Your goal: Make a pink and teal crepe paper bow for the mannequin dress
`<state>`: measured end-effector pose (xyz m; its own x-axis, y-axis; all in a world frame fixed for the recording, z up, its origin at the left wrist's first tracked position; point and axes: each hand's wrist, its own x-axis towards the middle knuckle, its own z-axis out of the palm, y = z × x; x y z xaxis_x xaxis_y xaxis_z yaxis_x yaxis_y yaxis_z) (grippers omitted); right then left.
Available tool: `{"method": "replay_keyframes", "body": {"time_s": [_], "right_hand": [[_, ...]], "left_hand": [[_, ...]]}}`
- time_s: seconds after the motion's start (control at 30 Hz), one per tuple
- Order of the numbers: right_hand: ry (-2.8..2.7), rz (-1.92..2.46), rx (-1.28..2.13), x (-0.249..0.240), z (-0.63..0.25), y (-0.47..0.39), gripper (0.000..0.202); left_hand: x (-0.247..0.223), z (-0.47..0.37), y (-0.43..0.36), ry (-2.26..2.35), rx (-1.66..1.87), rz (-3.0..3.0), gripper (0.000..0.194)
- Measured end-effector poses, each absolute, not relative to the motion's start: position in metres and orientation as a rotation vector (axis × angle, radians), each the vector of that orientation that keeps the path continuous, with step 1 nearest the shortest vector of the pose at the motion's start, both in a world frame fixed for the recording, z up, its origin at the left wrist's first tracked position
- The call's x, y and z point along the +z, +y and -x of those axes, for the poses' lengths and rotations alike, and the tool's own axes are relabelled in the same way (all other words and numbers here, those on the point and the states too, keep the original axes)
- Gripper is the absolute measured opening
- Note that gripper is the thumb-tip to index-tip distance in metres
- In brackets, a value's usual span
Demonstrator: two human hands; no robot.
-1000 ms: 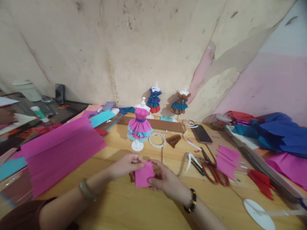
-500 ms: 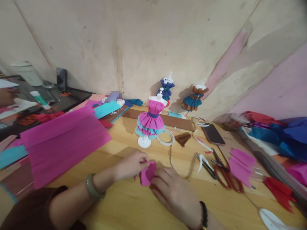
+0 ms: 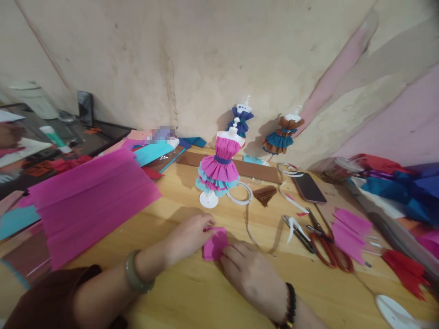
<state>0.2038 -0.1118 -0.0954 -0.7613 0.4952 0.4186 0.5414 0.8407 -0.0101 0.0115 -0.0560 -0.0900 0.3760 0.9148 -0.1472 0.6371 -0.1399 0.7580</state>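
Observation:
A small folded piece of pink crepe paper point(image 3: 216, 244) lies low over the wooden table between my hands. My left hand point(image 3: 194, 235), with a bangle at its wrist, pinches the paper's upper left edge between thumb and fingers. From the right, my right hand point(image 3: 252, 272) closes its fingers on the paper's lower right edge; the thumb is mostly hidden. Just beyond stands a white mini mannequin in a ruffled pink and light-blue dress point(image 3: 222, 167) with a dark blue waistband.
Scissors point(image 3: 331, 251), a snipper-like tool point(image 3: 300, 235) and a phone point(image 3: 310, 187) lie to the right. A large pink crepe sheet point(image 3: 96, 205) covers the left side. Tape rolls point(image 3: 240, 193) and two more dressed mannequins point(image 3: 279, 137) stand farther back. Another person's hand point(image 3: 10, 135) shows far left.
The view has shifted slightly. Both hands stay on the folded pink paper, and more of its face shows between them now.

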Motion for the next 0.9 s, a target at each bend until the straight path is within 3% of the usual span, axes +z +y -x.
{"method": "replay_keyframes", "body": {"time_s": [0.13, 0.27, 0.4, 0.9], "right_hand": [[-2.564, 0.763, -0.133, -0.099, -0.203, -0.111, 0.02], [-2.541, 0.761, -0.078, -0.097, -0.202, -0.11, 0.02], [-2.539, 0.783, -0.02, -0.097, -0.204, -0.109, 0.017], [-2.485, 0.861, 0.13, -0.097, -0.203, -0.108, 0.016]], "left_hand": [[-0.075, -0.003, -0.066, 1.518, 0.427, -2.253, 0.023], [-0.071, -0.003, -0.08, 1.093, 0.307, -2.488, 0.016], [-0.081, -0.008, -0.087, 1.022, 0.27, -2.548, 0.007], [-0.077, -0.011, -0.092, 1.094, 0.216, -2.582, 0.011]]}}
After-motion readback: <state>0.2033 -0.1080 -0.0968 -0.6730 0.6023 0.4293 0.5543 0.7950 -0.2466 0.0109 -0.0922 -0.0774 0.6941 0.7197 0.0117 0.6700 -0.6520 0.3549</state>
